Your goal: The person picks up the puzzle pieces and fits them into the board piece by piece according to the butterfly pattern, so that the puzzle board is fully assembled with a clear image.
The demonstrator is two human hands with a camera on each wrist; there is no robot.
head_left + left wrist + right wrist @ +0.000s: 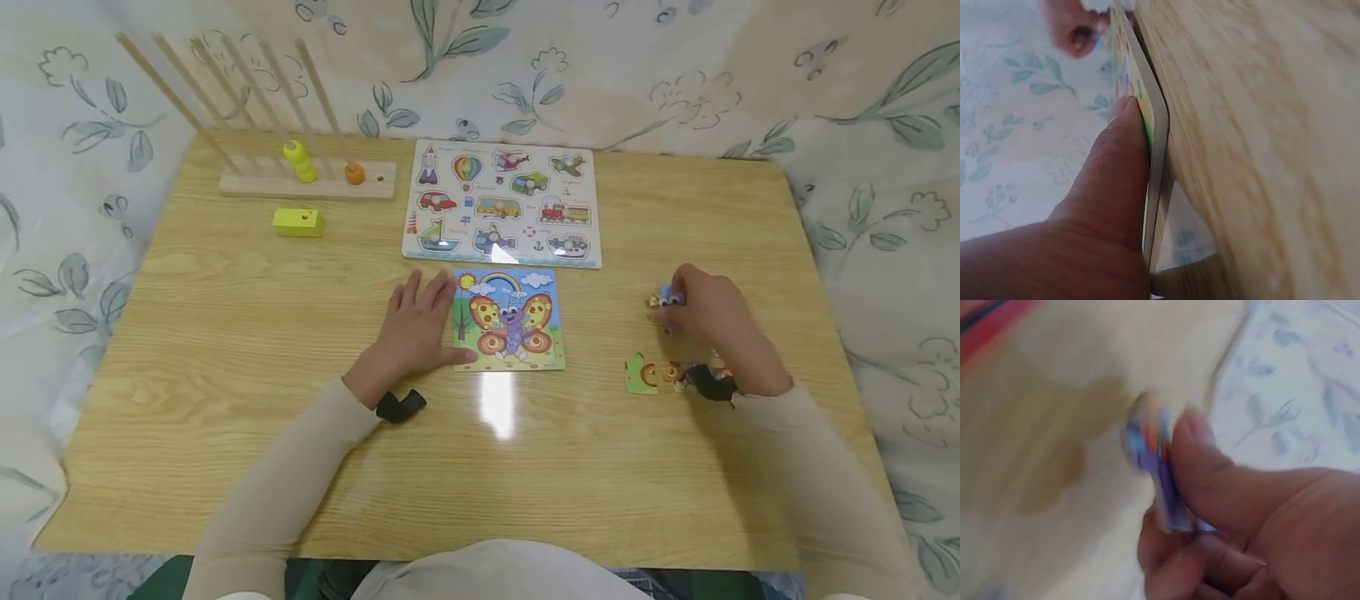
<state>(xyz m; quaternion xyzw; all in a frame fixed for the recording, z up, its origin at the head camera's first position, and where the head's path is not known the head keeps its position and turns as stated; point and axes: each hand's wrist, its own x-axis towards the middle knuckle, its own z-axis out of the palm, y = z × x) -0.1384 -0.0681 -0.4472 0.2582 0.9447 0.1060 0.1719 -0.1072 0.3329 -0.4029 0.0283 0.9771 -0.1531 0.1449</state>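
Observation:
In the head view a square butterfly puzzle board (510,321) lies on the table. My left hand (420,325) rests at its left side with fingers spread, and the thumb lies on the lower left corner. From the left wrist, that thumb (1113,162) presses over the board's edge (1159,125). To the right, my right hand (708,312) pinches a purple and blue puzzle piece (665,297) between thumb and fingers. Up close the piece (1154,456) is blurred. Other puzzle pieces (642,375) lie just below that hand, partly hidden by the black wrist strap.
Behind the butterfly board lies a vehicle puzzle board (502,200). At the back left stands a wooden base with upright pegs (315,185), carrying yellow and orange beads. A yellow block (297,222) sits before it. Flowered cloth (675,75) borders the table's back and sides.

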